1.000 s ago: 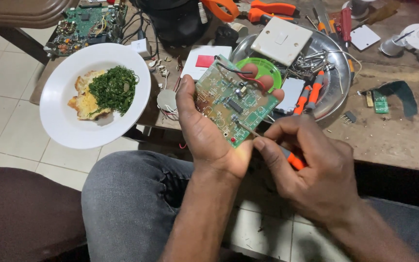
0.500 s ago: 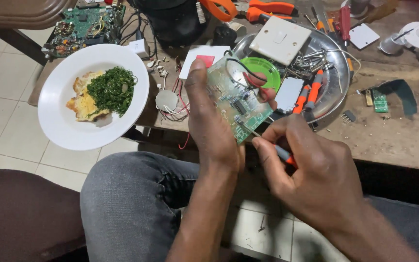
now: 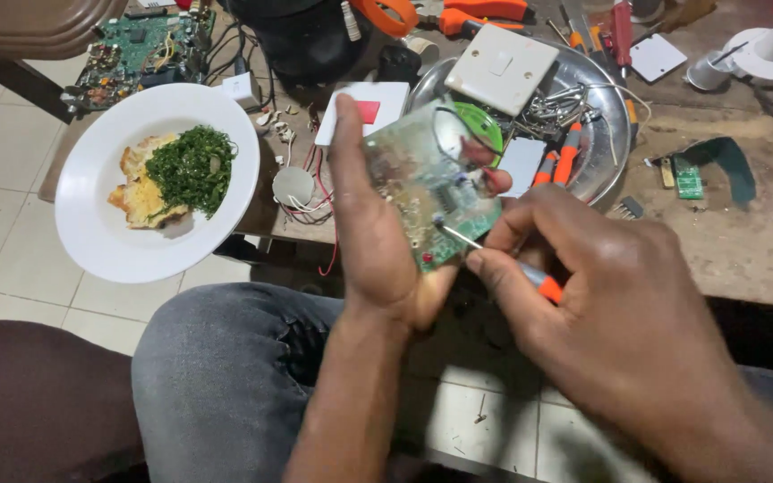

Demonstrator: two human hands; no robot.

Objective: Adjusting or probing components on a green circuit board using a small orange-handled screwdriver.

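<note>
Beyond both hands, a cluttered workbench (image 3: 744, 241) is showing; the left hand (image 3: 378, 233) is gripping a green circuit board (image 3: 427, 192), while the right hand (image 3: 601, 286), just beside it, is pinching a small screwdriver (image 3: 503, 259) against it.

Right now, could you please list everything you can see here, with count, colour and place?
circuit board: one, green, in left hand
screwdriver: one, orange handle, in right hand, tip on board
plate: one, white, table's left edge, holding food
metal tray: one, silver, behind board
wall switch: one, white, on tray
second circuit board: one, green, far left
table: one, brown
left hand: grip on board
right hand: grip on screwdriver
</note>
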